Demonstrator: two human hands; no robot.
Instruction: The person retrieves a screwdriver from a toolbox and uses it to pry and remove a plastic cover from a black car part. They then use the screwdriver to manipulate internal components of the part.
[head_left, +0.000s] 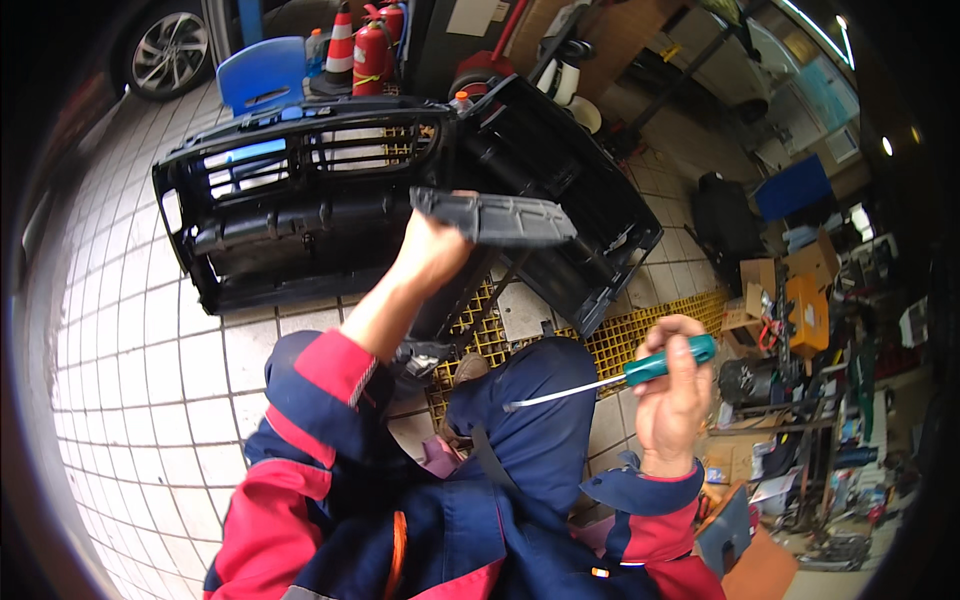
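Observation:
My left hand (436,250) grips the left end of a long dark grey ribbed plastic piece (505,220), held over two large black plastic car panels: a slotted bumper-like one (265,235) on the left and a trough-like one (560,185) on the right. My right hand (672,405) holds a screwdriver by its teal handle (650,366), its long metal shaft pointing left over my right thigh, apart from the grey piece. The fingers of my left hand are partly hidden behind the piece.
A blue chair (260,70), traffic cone (339,45) and red extinguishers (370,60) stand behind the panels, near a car wheel (168,55). Yellow floor grating (650,325) crosses the tiles (130,350). Cardboard boxes (810,260), an orange case (806,310) and clutter line the right side.

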